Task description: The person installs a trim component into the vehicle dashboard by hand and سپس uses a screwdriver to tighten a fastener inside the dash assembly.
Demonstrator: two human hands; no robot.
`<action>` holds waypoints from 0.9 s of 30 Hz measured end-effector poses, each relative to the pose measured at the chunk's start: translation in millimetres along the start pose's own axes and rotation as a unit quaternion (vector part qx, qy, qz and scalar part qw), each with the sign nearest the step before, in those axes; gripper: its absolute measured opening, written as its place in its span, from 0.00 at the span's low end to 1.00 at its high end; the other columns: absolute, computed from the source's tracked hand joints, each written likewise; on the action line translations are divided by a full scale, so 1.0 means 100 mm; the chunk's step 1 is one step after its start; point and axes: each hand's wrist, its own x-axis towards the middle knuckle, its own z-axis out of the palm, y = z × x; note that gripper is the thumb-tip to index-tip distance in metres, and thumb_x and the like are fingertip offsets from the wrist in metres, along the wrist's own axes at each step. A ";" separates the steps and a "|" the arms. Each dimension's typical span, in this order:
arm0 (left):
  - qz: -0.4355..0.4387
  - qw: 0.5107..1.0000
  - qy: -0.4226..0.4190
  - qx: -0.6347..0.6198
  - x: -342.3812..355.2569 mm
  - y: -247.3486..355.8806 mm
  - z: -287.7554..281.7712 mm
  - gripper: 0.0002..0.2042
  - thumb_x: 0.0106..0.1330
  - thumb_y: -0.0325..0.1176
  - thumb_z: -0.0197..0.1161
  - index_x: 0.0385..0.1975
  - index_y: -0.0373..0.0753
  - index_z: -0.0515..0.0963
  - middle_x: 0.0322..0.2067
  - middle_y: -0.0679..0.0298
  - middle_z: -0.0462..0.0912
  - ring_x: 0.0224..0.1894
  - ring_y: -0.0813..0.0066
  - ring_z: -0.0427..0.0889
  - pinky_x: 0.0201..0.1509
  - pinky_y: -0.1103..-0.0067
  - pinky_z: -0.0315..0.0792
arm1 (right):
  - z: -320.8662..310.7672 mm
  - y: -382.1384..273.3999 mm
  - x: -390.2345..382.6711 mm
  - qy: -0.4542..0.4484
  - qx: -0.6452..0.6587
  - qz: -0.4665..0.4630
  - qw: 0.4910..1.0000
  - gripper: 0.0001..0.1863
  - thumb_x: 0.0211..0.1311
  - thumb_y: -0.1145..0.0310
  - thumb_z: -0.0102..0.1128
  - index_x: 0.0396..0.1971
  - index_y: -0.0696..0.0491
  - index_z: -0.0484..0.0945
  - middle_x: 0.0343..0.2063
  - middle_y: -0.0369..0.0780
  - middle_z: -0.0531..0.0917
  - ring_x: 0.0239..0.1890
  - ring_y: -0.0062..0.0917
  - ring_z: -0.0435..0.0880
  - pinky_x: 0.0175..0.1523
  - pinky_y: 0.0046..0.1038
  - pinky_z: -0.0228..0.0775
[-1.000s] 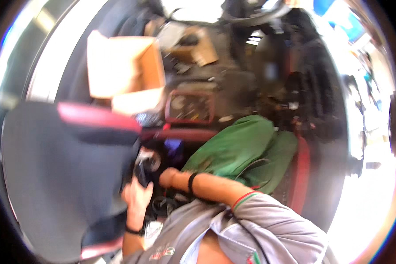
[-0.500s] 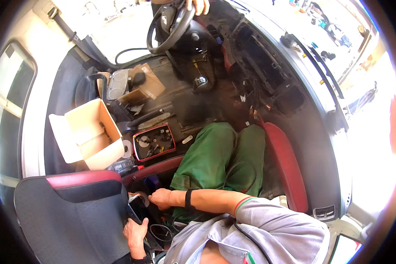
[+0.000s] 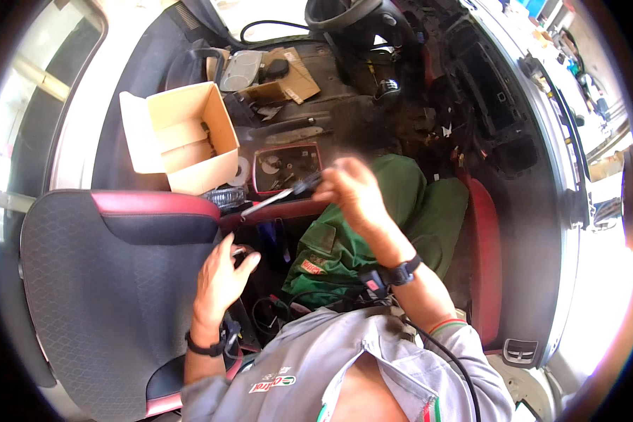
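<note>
Inside a vehicle cab, my right hand [image 3: 352,193] is raised over my green-trousered lap, closed and blurred by motion. From it a screwdriver-like tool [image 3: 271,202], with a dark grip and a long shiny shaft, points left and slightly down. My left hand [image 3: 221,278] is beside the inner edge of the black seat backrest [image 3: 119,267], fingers bent. A small shiny piece shows between its thumb and forefinger, too little of it to name. Under the tool's tip lies a dark gap next to the seat, with a bluish-purple item [image 3: 273,239] in it.
An open cardboard box [image 3: 193,133] stands behind the backrest, with a roll of tape [image 3: 240,171] and a clear plastic bottle [image 3: 226,197] beside it. A red-rimmed tray [image 3: 257,179] holds small parts. Flattened cardboard [image 3: 299,77], a gear lever [image 3: 387,88] and a stripped dashboard [image 3: 492,91] lie beyond.
My right hand has risen from the gap by the seat, now carrying the tool. My left hand has moved forward, off the dark flat object it was at. The whole view has shifted.
</note>
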 end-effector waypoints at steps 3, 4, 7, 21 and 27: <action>0.074 0.961 -0.028 -0.263 0.47 0.11 0.02 0.25 0.70 0.38 0.65 0.62 0.31 0.72 0.40 0.61 0.84 0.34 0.78 0.80 0.41 0.80 0.76 | 0.03 -0.26 -0.12 0.005 0.095 -0.005 0.995 0.04 0.70 0.73 0.58 0.39 0.55 0.72 0.32 0.38 0.82 0.31 0.24 0.86 0.43 0.32 0.86; 0.097 0.919 -0.042 -0.381 0.60 0.18 0.06 0.23 0.72 0.38 0.63 0.63 0.32 0.72 0.40 0.63 0.84 0.35 0.80 0.79 0.41 0.82 0.75 | 0.04 -0.29 -0.15 0.005 0.105 -0.008 0.994 0.04 0.70 0.73 0.58 0.39 0.55 0.72 0.32 0.38 0.82 0.32 0.24 0.86 0.43 0.32 0.86; 0.156 0.843 -0.055 -0.512 0.75 0.81 0.03 0.19 0.76 0.34 0.57 0.63 0.37 0.73 0.39 0.65 0.83 0.35 0.82 0.79 0.39 0.85 0.73 | -0.06 -0.37 -0.32 0.009 0.143 -0.029 0.989 0.04 0.70 0.72 0.57 0.40 0.55 0.73 0.32 0.38 0.81 0.35 0.25 0.86 0.45 0.33 0.85; 0.253 0.751 -0.109 -0.600 1.10 1.45 0.18 0.13 0.77 0.40 0.56 0.36 0.38 0.80 0.31 0.68 0.82 0.31 0.85 0.78 0.36 0.84 0.72 | -0.02 -0.75 -1.01 -0.083 -0.175 -0.010 0.981 0.17 0.77 0.58 0.54 0.51 0.56 0.78 0.22 0.26 0.71 0.22 0.08 0.61 0.26 0.16 0.52; 0.218 0.709 0.053 -0.668 1.51 1.55 -0.28 0.18 0.80 0.49 0.47 0.35 0.40 0.70 0.28 0.63 0.76 0.32 0.73 0.79 0.41 0.77 0.76 | -0.49 -0.65 -1.29 0.022 -0.118 -0.089 0.989 0.17 0.76 0.60 0.56 0.49 0.60 0.80 0.20 0.27 0.70 0.22 0.09 0.62 0.27 0.16 0.53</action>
